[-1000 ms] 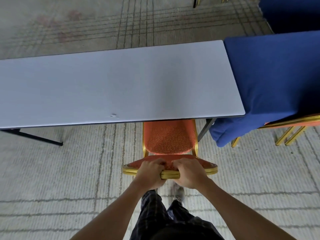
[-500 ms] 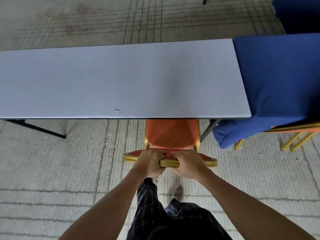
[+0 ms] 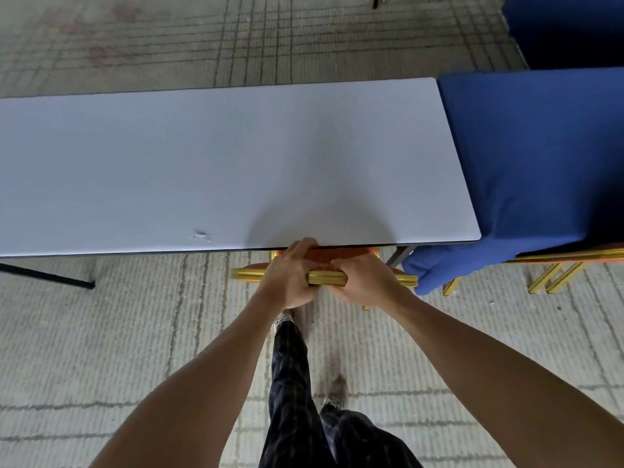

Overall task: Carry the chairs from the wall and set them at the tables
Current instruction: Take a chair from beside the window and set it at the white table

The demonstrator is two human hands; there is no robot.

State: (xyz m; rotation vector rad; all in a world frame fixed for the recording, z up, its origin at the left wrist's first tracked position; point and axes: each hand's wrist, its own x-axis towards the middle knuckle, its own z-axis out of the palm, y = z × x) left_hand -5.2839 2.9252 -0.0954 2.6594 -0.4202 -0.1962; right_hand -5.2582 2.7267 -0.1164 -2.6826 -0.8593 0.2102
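In the head view we hold the banquet chair (image 3: 327, 278) by its gold top rail, hands side by side. Our left hand (image 3: 287, 278) wraps the rail with its fingers reaching over toward the table edge. Our right hand (image 3: 366, 282) curls round the rail just at its 3 o'clock.

The chair stands at the near edge of the grey table (image 3: 202, 163), toward the table's 3 o'clock end. Nearly all of its orange seat is hidden under the top, with only a thin strip showing between edge and rail.

At 3 o'clock a blue cloth (image 3: 540, 146) covers the neighbouring table, and its hanging corner comes down just beside the rail's right end. A second chair (image 3: 574, 256) shows beneath it, at 3 o'clock from ours.

We judge this to be the tucking-in step, and close to finished. The rail is almost at the table edge, so there is little room left to push. The next move calls for checking that the chair sits square and flat on the carpet (only one gold leg is visible, so we cannot tell). Then we loosen both hands and turn back toward the wall for another chair.
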